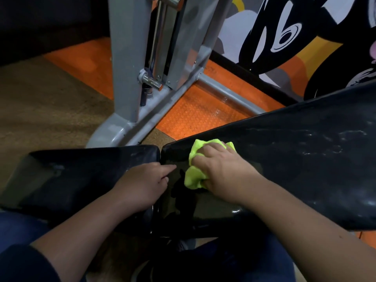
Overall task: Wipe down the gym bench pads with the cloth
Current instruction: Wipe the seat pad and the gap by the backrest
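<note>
At frame centre, a yellow-green cloth (195,169) is gripped by the curled fingers of the right hand (221,171) on the long pad (295,155); the seat pad (81,176) is touched by the left hand (142,184), forefinger extended.

Dim, soft picture, edges bowed, pale glare on the pad (305,143).

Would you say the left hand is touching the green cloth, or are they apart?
Apart. The head view shows a strip of black pad between the left hand, its index finger pointing, and the green cloth, which the right hand grips on the long pad.
</note>
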Demonstrator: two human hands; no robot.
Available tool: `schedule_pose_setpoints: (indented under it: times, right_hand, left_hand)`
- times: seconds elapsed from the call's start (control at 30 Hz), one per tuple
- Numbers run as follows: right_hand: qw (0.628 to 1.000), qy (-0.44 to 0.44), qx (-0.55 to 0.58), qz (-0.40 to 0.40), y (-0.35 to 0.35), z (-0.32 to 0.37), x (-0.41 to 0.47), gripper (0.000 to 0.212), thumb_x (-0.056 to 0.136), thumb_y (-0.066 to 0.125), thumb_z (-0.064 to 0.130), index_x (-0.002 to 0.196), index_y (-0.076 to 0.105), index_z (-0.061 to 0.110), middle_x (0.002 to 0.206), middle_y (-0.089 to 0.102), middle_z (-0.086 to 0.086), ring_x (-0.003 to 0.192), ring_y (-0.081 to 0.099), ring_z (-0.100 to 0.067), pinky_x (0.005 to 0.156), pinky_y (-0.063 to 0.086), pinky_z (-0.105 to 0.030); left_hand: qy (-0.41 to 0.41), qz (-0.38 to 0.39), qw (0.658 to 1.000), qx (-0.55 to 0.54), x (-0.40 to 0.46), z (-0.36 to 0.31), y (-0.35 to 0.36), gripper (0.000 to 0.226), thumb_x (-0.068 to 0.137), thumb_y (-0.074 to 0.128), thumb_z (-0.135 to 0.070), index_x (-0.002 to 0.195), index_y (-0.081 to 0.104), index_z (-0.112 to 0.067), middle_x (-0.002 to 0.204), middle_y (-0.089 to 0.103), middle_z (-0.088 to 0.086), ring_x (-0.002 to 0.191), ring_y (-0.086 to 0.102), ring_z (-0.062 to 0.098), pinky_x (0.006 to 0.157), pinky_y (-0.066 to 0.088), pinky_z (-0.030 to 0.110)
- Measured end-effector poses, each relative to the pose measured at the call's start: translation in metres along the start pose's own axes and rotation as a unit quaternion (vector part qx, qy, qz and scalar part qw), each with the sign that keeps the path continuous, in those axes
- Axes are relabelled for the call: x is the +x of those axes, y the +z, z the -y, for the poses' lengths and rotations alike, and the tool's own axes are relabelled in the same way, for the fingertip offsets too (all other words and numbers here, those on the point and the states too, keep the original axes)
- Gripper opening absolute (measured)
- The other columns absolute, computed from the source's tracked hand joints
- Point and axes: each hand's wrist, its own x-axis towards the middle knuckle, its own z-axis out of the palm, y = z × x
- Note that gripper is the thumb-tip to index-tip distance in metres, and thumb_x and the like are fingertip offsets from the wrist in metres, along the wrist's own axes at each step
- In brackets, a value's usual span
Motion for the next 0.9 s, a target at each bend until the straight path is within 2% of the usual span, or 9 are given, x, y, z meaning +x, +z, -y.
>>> schedule_pose_setpoints:
  times: [0.1,0.2,0.33,0.47,0.6,0.73,0.8,0.9]
  right_hand:
    - [0.999,0.031,-0.018,-0.017,-0.004,0.0,0.019,0.048,0.086,0.064,0.033,0.131,0.046,0.031,0.132,0.045,-0.001,0.134,0.032,-0.027,0.115,0.021,-0.05]
    - [1.0,0.013,-0.028,0.004,0.002,0.007,0.026,0.051,0.085,0.065,0.03,0.132,0.044,0.03,0.133,0.043,-0.002,0.136,0.029,-0.027,0.117,0.019,-0.052]
    - [1.0,0.026,0.001,-0.007,-0.003,-0.007,0.025,0.041,0.086,0.062,0.031,0.126,0.049,0.032,0.128,0.048,0.0,0.13,0.036,-0.025,0.113,0.027,-0.047]
    - [0.999,0.037,-0.023,-0.016,-0.002,0.0,0.04,0.043,0.087,0.06,0.03,0.129,0.048,0.029,0.128,0.048,-0.002,0.129,0.037,-0.027,0.114,0.025,-0.051]
    - [0.999,0.045,0.008,-0.015,-0.003,-0.011,0.037,0.039,0.087,0.061,0.031,0.125,0.051,0.03,0.125,0.05,-0.001,0.126,0.039,-0.026,0.109,0.029,-0.047]
    - [0.998,0.053,-0.023,-0.022,0.0,-0.003,0.049,0.043,0.087,0.059,0.027,0.129,0.048,0.026,0.128,0.048,-0.004,0.129,0.038,-0.029,0.114,0.023,-0.053]
    - [1.0,0.028,-0.011,-0.008,0.001,-0.005,0.045,0.044,0.086,0.062,0.029,0.128,0.049,0.028,0.128,0.049,-0.002,0.128,0.039,-0.027,0.111,0.029,-0.049]
    - [0.999,0.046,0.009,-0.009,-0.007,-0.016,0.051,0.039,0.087,0.059,0.03,0.125,0.051,0.027,0.124,0.051,-0.003,0.121,0.043,-0.028,0.1,0.039,-0.045]
  left_hand:
    - [-0.005,0.003,1.0,0.004,-0.001,0.0,-0.003,0.044,0.102,0.044,-0.033,0.146,0.046,-0.041,0.126,0.059,-0.008,0.118,0.054,0.015,0.089,0.045,0.03]
    - [-0.002,0.003,1.0,0.012,-0.002,0.001,-0.004,0.041,0.102,0.044,-0.033,0.142,0.05,-0.04,0.118,0.06,-0.008,0.112,0.056,0.015,0.087,0.046,0.032]
    - [-0.005,0.0,1.0,0.003,-0.003,0.003,-0.005,0.046,0.103,0.044,-0.033,0.148,0.042,-0.041,0.13,0.058,-0.008,0.121,0.053,0.014,0.087,0.041,0.027]
    - [-0.006,0.003,1.0,0.005,-0.003,0.005,-0.005,0.045,0.102,0.044,-0.032,0.147,0.044,-0.04,0.129,0.06,-0.006,0.119,0.055,0.015,0.092,0.044,0.03]
    - [-0.006,0.007,1.0,-0.003,-0.004,0.005,-0.006,0.047,0.103,0.043,-0.032,0.149,0.041,-0.042,0.131,0.058,-0.008,0.12,0.053,0.014,0.087,0.041,0.027]
    - [-0.009,0.009,1.0,0.002,-0.002,0.004,-0.007,0.047,0.102,0.044,-0.033,0.149,0.041,-0.04,0.132,0.059,-0.006,0.12,0.054,0.015,0.092,0.045,0.031]
    - [-0.007,0.008,1.0,0.008,-0.002,0.003,-0.008,0.047,0.102,0.044,-0.033,0.148,0.043,-0.037,0.133,0.059,-0.004,0.121,0.055,0.016,0.094,0.046,0.033]
    - [-0.005,-0.006,1.0,0.009,-0.001,0.004,-0.011,0.042,0.101,0.045,-0.032,0.143,0.05,-0.034,0.133,0.06,-0.002,0.121,0.055,0.018,0.096,0.046,0.035]
